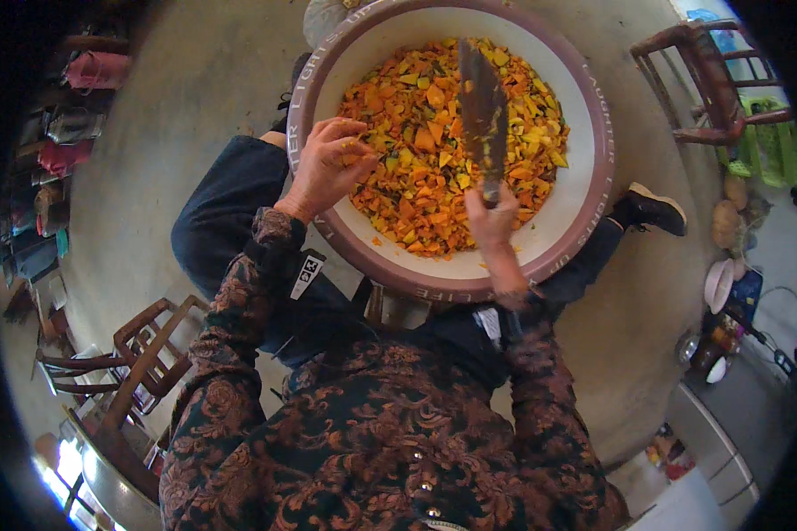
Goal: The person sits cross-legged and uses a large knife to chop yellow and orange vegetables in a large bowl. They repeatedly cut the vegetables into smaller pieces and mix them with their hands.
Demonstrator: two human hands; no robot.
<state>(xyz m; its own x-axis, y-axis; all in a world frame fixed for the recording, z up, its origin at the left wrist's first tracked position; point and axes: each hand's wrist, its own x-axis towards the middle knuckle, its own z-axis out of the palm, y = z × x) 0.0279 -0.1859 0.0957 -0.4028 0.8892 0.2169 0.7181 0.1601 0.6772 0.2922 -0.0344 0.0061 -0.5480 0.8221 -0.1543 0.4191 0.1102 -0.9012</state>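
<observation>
A large round basin [598, 133] with a mauve, lettered rim stands before me. It holds a heap of chopped orange and yellow pieces, perhaps pumpkin [412, 186], mixed with darker bits. My right hand [495, 222] grips the handle of a broad-bladed knife [483, 106], a cleaver by its shape; bits stick to its dark blade, which points away from me above the heap. My left hand [339, 159] is over the basin's left rim, its fingers curled, with small bits on them. Whether something small is between those fingers cannot be told.
Wooden chairs stand at the lower left [153, 345] and upper right [710, 86]. A green plastic basket [767, 143] is at the right, near round vegetables [726, 222] and a pale bowl [718, 285]. My legs are on either side of the basin. Shelved goods line the far left.
</observation>
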